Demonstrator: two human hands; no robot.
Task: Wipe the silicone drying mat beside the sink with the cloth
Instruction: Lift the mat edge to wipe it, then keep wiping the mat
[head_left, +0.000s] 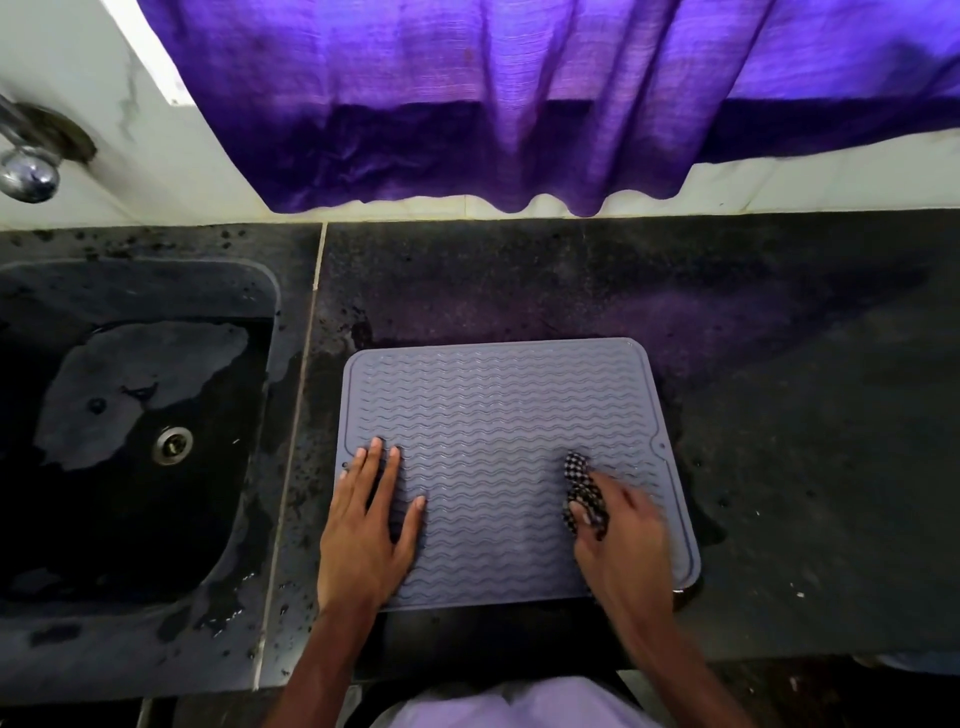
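A grey silicone drying mat (498, 415) with wavy ridges lies on the dark counter, just right of the sink. My left hand (366, 525) presses flat on the mat's near left part, fingers straight and spread. My right hand (621, 535) is on the mat's near right part and grips a bunched black-and-white checked cloth (579, 486), which touches the mat. The hand is slightly blurred. Most of the cloth is hidden under my fingers.
A dark sink (135, 431) with a metal drain sits to the left, its bottom and rim wet. A chrome tap (28, 166) is on the wall at far left. A purple curtain (519, 104) hangs over the counter's back edge. Bare dark counter (805, 415) extends to the right.
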